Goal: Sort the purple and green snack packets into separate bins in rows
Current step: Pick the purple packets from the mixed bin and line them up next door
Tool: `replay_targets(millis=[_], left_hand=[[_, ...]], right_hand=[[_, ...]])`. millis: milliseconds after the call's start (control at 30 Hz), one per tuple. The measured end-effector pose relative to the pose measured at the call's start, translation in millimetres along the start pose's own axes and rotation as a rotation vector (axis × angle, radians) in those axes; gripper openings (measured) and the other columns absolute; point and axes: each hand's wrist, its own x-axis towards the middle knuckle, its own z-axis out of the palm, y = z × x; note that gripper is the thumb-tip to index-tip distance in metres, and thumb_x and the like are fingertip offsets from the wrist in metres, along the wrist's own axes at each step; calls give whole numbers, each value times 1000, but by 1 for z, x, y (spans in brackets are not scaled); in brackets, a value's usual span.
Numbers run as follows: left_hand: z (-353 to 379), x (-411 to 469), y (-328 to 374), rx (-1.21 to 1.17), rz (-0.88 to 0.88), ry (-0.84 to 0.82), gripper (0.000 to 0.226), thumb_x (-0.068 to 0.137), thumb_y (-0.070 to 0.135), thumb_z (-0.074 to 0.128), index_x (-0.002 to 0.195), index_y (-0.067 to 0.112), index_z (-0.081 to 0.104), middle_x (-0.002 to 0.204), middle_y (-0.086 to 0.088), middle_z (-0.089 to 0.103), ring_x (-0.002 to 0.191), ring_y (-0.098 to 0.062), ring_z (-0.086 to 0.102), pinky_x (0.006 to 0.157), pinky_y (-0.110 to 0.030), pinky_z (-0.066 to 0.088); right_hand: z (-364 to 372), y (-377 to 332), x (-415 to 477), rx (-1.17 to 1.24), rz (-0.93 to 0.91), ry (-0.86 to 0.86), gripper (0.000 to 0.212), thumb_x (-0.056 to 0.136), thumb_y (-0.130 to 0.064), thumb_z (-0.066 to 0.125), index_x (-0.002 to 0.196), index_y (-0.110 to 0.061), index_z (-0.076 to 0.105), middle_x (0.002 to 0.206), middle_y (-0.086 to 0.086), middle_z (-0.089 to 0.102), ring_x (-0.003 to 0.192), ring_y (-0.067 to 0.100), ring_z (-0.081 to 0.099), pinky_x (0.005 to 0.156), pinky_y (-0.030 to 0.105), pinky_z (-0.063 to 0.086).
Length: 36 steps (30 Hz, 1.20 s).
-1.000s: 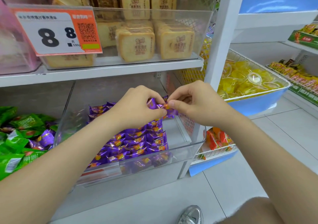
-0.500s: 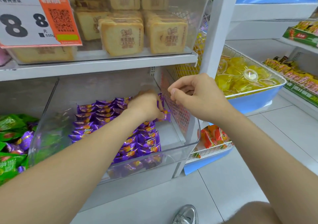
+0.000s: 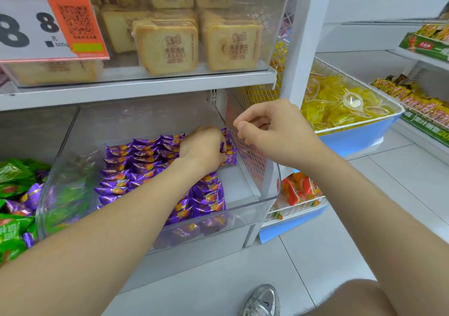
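Note:
A clear plastic bin [image 3: 267, 201] on the lower shelf holds purple snack packets [image 3: 136, 162] laid in rows. My left hand [image 3: 204, 145] reaches deep into the bin and grips a few purple packets [image 3: 229, 155] against the back right of the rows. My right hand [image 3: 274, 131] hovers above the bin's right wall with its fingers curled and nothing in it. To the left, a second bin holds a loose heap of green packets [image 3: 14, 182] mixed with some purple ones [image 3: 32, 195].
The shelf above [image 3: 145, 87] carries a clear bin of toast-like cakes [image 3: 167, 46] with a price tag [image 3: 46, 21]. Right of the white upright [image 3: 303, 48], a blue wire basket holds yellow jelly cups [image 3: 340, 102]; orange packets [image 3: 298, 189] lie below. My shoe [image 3: 262, 301] is on the tiled floor.
My left hand has carried the purple packets down into the bin's back right. My right hand let go of them and stays above the bin wall.

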Motion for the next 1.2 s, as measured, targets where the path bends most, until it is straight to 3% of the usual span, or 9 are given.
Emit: replay_targets(millis=[200,300,433,567,733,833,967,1067,1200], left_hand=[[2,-6,-2,42,60,64,11,89,33,79,98,29,76,96,3,59,93,-26,65,68,-31,43],[0,-4,-3,14,50,35,14,85,35,82,95,28,74,102,2,61,93,-26,63,68,-31,44],[-4,-3,-5,-28,33,5,26,78,38,89,93,26,70,108,-1,54,93,-27,59,69,-33,44],[-16,-7,-10,-89,37,-13,44,72,33,92,107,25,66,109,-1,53,96,-26,58,72,-33,45],[-53,-32,-7,-453,-52,-129,63,77,14,84,125,19,43,94,-4,58,72,-17,59,53,-24,42],[-70,-55,-8,-786,-25,-200,69,79,6,85,132,19,44,98,-8,75,79,-20,69,70,-33,53],[-83,-72,-11,-842,47,-125,77,72,12,96,132,22,49,95,1,80,90,-21,77,82,-35,60],[-84,-77,-13,-812,101,-52,66,66,23,101,119,24,62,98,1,79,88,-19,77,79,-36,63],[-85,-80,-14,-884,90,-115,19,90,18,82,108,18,76,97,-5,80,92,-28,77,86,-52,63]], right_hand=[[-1,-2,-1,-7,3,-6,14,94,-21,68,91,-25,81,77,-12,77,76,3,73,82,33,63],[0,-1,-1,-8,6,-12,14,94,-21,68,91,-25,80,77,-11,77,76,3,73,82,33,63],[1,0,0,-3,11,-22,13,94,-21,68,90,-26,80,76,-9,77,75,4,73,82,36,63],[2,-1,1,-14,7,-34,14,93,-21,67,90,-27,80,77,-9,77,75,3,73,81,34,63],[2,0,2,-70,-63,-35,17,91,-18,70,101,-26,80,86,-12,77,81,0,72,83,28,60],[3,-4,-2,-54,-140,-126,23,87,-21,76,109,-27,78,93,-11,77,85,5,73,81,24,59],[4,-11,-6,83,-122,-236,12,92,-24,79,104,-23,79,87,-5,79,76,14,77,73,30,62],[2,-11,-5,75,-90,-219,4,92,-18,78,96,-17,79,80,0,79,73,17,78,76,42,65],[-4,-11,-6,51,-12,-205,2,91,-14,78,90,-16,78,72,2,77,69,17,77,75,46,65]])
